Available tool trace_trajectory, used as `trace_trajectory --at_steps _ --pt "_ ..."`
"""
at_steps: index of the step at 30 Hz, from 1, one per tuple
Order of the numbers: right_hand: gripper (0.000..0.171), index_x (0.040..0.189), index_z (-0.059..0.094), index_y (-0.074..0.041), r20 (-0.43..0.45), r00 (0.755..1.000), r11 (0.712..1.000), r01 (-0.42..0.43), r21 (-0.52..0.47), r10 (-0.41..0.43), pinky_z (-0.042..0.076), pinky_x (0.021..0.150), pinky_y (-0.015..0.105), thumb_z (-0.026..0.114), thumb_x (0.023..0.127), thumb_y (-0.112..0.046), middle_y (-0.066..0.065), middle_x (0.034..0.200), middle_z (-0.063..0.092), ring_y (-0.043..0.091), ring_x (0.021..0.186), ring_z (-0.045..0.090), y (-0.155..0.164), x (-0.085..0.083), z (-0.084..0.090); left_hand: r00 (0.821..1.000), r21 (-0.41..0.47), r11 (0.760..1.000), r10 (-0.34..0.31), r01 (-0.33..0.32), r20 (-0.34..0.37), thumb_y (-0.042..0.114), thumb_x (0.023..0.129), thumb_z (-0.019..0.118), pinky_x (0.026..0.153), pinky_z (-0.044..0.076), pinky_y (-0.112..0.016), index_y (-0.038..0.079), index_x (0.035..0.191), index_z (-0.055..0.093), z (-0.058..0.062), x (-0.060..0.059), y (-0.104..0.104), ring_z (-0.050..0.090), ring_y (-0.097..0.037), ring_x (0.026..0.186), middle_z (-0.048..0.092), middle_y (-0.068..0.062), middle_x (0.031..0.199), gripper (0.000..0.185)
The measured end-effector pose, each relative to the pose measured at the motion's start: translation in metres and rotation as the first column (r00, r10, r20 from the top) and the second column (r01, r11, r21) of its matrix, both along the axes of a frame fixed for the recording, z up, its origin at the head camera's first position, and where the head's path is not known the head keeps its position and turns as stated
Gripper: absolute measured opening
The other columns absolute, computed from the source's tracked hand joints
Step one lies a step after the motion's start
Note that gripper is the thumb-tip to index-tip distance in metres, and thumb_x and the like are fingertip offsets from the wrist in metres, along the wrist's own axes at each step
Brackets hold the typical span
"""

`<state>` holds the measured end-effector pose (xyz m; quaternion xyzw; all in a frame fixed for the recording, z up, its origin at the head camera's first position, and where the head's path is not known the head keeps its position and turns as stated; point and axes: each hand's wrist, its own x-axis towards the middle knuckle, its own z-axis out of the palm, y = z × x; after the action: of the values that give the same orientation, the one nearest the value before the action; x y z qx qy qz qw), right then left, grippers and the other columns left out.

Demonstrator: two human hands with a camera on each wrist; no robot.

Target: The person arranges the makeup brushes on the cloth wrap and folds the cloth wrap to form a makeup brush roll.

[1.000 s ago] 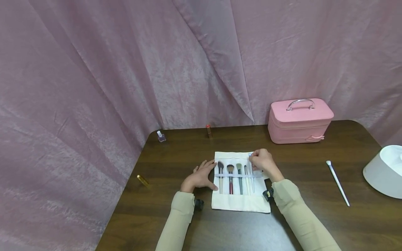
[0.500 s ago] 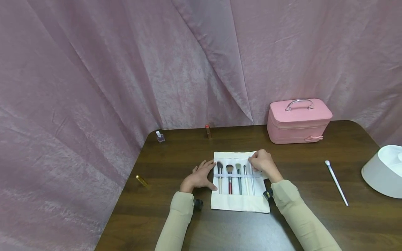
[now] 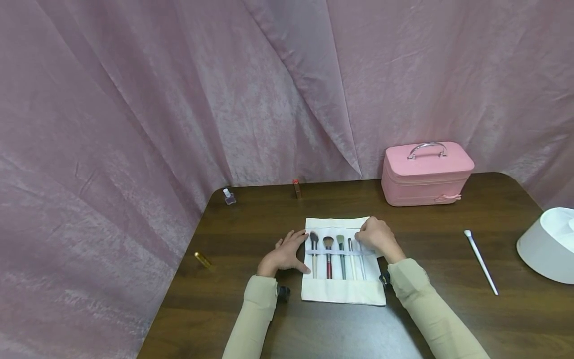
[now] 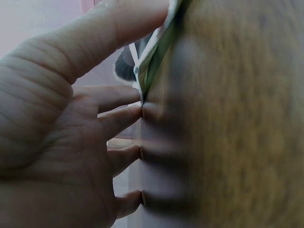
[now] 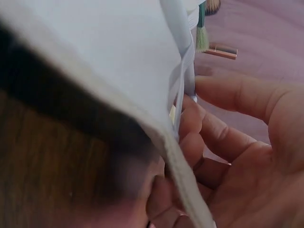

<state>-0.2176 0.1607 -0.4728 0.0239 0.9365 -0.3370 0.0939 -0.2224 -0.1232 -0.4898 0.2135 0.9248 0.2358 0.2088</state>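
Note:
A cream fabric brush roll [image 3: 343,291] lies unrolled on the table, with several makeup brushes tucked under its elastic band. Among them are a dark-bristled brush [image 3: 314,239], a red-handled brush [image 3: 329,243] and a green-handled brush [image 3: 342,244]. My left hand [image 3: 284,253] is spread at the roll's left edge; in the left wrist view its thumb [image 4: 114,28] lies on that edge and the other fingertips touch the tabletop. At the roll's right side, my right hand [image 3: 381,239] pinches the upper end of a slim pale brush [image 3: 361,264], whose tip is hidden by the fingers.
A white-handled brush [image 3: 481,262] lies to the right, beside a white round-sided container [image 3: 544,249]. Behind stands a pink vanity case [image 3: 428,174]. A lipstick [image 3: 297,188], a nail polish bottle [image 3: 229,196] and a gold tube [image 3: 203,259] are toward the back and left.
My right hand has moved slightly down toward me, and the pale brush has slid a little lower in the roll. My left hand has stayed in place.

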Motion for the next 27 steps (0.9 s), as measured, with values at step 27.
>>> trace_trajectory --at_steps 27 --pt "0.021 0.1 0.073 0.006 -0.251 0.966 0.99 -0.089 -0.109 0.059 0.049 0.071 0.04 0.064 0.096 -0.013 0.015 0.092 0.071 0.026 0.081 0.062 0.023 0.012 0.018 1.0 0.007 1.0 0.001 -0.001 0.002 0.024 0.076 0.091 0.117 0.009 -0.063 0.009 0.158 0.034 -0.003 0.0 0.0 0.008 -0.034 0.154 0.022 -0.006 0.166 0.101"
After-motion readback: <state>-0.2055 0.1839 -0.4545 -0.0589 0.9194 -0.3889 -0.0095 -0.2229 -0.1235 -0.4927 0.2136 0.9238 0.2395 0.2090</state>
